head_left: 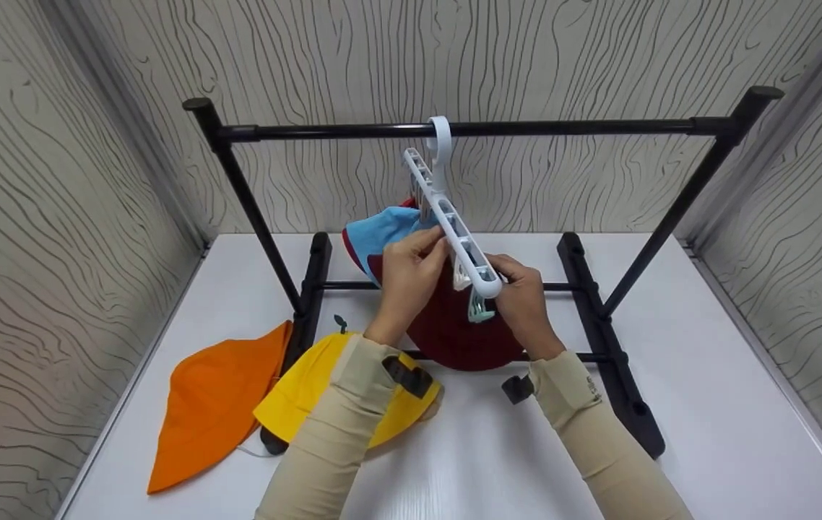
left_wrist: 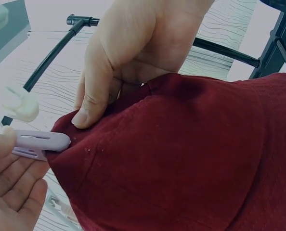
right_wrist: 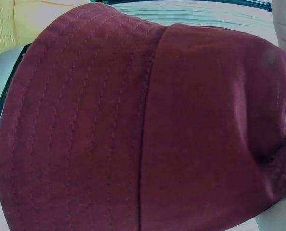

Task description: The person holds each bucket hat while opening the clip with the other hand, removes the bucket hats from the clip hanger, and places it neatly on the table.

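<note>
Maroon hat (head_left: 458, 336) was held up between both hands just below a white hanger (head_left: 470, 253), brim downward. Right hand (head_left: 524, 300) pinched its crown, thumb on the near face. Left hand (head_left: 409, 278) pinched a pale clip (left_wrist: 42, 139) between thumb and fingers, and the crown's edge lay between the clip's two prongs; whether the clip gripped the cloth, I couldn't tell. The hanger hung by its hook from a black rail (head_left: 570, 128). Behind the left hand was a blue hat (head_left: 382, 230). Yellow (head_left: 310, 379) and orange (head_left: 212, 397) hats lay on the left, near each other.
</note>
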`<state>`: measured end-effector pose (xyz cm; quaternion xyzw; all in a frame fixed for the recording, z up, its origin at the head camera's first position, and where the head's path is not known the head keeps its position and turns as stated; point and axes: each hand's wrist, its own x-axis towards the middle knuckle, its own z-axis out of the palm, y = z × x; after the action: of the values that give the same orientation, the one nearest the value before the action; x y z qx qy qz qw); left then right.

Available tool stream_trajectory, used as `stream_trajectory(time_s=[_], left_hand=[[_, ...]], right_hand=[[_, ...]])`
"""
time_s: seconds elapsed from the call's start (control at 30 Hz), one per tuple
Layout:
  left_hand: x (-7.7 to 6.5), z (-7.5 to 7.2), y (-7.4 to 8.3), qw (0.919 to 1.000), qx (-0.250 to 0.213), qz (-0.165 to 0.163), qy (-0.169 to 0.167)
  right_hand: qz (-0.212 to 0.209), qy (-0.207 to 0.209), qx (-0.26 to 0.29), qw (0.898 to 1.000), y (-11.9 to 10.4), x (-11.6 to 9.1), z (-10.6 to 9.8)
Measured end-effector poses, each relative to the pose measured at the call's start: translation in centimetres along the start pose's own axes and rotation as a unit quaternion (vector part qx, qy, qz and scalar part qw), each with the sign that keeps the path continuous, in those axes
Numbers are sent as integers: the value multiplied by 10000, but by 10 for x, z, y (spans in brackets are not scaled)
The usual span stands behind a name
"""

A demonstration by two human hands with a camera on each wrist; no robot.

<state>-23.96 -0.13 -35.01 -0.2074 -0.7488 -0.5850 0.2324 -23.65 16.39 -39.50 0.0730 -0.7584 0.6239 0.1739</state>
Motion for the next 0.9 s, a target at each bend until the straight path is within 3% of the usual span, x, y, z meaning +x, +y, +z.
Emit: stream_trajectory(time_s=[0.43,0.63,0.9], left_hand=[[1,-1,1,9997,114,-198,9],[3,0,1,9997,189,-3,164],[3,-1,1,9997,204,-105,97]], right_hand=[[98,-89,31,9999,1,-3,-1],[-11,-105,219,9997,-1,-6,-2],[-21,-227,210,9995,8,-9,-3]])
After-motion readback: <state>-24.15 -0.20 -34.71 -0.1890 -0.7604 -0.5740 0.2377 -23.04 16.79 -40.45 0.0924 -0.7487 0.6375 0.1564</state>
